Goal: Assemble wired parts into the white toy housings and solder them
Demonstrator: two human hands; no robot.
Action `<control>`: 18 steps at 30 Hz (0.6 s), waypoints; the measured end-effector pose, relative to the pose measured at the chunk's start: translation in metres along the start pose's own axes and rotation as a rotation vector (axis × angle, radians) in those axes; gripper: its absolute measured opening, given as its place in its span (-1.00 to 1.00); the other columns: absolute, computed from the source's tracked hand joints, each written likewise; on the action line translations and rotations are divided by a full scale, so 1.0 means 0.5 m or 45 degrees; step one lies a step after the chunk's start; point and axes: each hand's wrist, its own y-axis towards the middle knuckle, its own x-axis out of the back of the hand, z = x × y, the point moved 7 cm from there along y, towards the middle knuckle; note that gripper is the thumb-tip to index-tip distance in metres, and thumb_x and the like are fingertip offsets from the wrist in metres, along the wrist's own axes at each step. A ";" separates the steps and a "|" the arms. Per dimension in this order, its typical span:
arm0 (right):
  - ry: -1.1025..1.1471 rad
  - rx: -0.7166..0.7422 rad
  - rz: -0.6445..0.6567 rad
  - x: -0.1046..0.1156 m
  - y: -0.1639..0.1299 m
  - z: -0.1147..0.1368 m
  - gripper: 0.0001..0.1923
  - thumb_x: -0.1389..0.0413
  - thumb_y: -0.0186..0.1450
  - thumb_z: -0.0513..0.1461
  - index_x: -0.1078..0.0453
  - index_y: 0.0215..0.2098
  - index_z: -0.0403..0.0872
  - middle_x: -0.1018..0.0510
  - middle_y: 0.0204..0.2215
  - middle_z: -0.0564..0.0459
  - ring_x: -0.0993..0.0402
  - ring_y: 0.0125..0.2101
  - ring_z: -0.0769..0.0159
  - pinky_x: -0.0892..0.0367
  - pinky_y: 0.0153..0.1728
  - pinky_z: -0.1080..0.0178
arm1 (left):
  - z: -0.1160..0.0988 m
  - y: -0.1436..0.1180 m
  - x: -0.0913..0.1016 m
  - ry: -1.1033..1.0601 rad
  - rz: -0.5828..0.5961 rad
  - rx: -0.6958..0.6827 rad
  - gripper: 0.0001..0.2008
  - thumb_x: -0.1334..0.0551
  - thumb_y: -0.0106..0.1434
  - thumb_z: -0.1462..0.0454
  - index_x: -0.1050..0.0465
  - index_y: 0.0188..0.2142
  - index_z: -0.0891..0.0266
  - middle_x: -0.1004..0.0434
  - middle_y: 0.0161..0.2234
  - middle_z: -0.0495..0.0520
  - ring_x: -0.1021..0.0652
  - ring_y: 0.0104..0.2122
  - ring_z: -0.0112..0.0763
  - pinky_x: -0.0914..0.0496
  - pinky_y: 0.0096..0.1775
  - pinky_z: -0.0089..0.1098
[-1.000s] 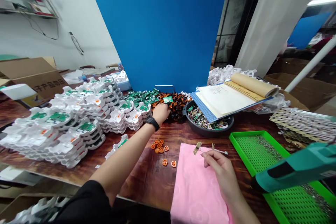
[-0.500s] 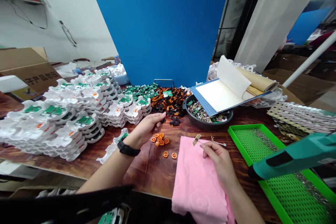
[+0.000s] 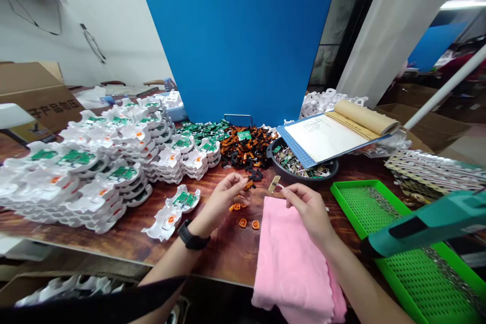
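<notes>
My left hand (image 3: pixel 227 197) pinches a small black-and-orange plastic part (image 3: pixel 249 185) between thumb and fingers. Facing it, my right hand (image 3: pixel 306 207) has its fingers closed on a small tan circuit board (image 3: pixel 274 184) with a white wire. The two pieces are apart, with a short gap between them. Below my left hand lie small orange buttons (image 3: pixel 243 223), some partly hidden by it. A folded pink cloth (image 3: pixel 290 258) lies under my right hand and forearm. Left of my left wrist sits a white shell (image 3: pixel 167 220) with a green board (image 3: pixel 186 200).
Stacked white shells (image 3: pixel 87 177) fill the left side. Behind my hands are heaped black-and-orange parts (image 3: pixel 252 144) and green boards (image 3: pixel 203 131). A dark basin (image 3: pixel 304 178) sits under a clipboard (image 3: pixel 322 136). Green trays (image 3: pixel 347 207) and a teal electric screwdriver (image 3: pixel 413 230) are at right.
My left hand has come back from the heap with a black-and-orange part. My right hand has moved the board left and up toward it. The clipboard's lifted page now lies flat.
</notes>
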 end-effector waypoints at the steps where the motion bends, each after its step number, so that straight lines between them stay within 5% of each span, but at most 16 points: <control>1: 0.015 0.004 -0.003 -0.002 0.008 -0.004 -0.70 -0.18 0.16 -0.02 -0.43 -0.50 -0.10 -0.36 -0.61 0.13 -0.26 -0.52 0.40 -0.16 -0.43 0.31 | 0.003 0.002 0.003 0.012 -0.019 -0.019 -0.65 -0.39 0.09 0.10 -0.28 -0.35 0.22 -0.43 -0.46 -0.09 -0.50 -0.49 -0.52 -0.46 -0.41 -0.48; 8: 0.033 -0.033 -0.013 0.004 0.021 -0.049 -0.71 -0.16 0.16 -0.04 -0.43 -0.48 -0.11 -0.37 -0.60 0.11 -0.27 -0.51 0.38 -0.19 -0.44 0.31 | 0.021 0.008 0.016 0.080 -0.056 0.001 -0.57 -0.51 -0.10 0.24 -0.34 -0.31 0.25 -0.48 -0.47 -0.09 -0.56 -0.47 -0.44 -0.45 -0.40 -0.46; 18: -0.330 0.194 0.099 -0.012 -0.004 -0.021 -0.82 -0.09 0.22 -0.19 -0.44 -0.50 -0.06 -0.53 -0.46 0.04 -0.41 -0.37 0.28 -0.25 -0.30 0.26 | 0.047 -0.009 -0.026 -0.134 0.047 0.237 -0.66 -0.51 -0.09 0.26 -0.43 -0.37 0.29 -0.53 -0.45 -0.04 -0.57 -0.50 -0.45 -0.49 -0.37 -0.40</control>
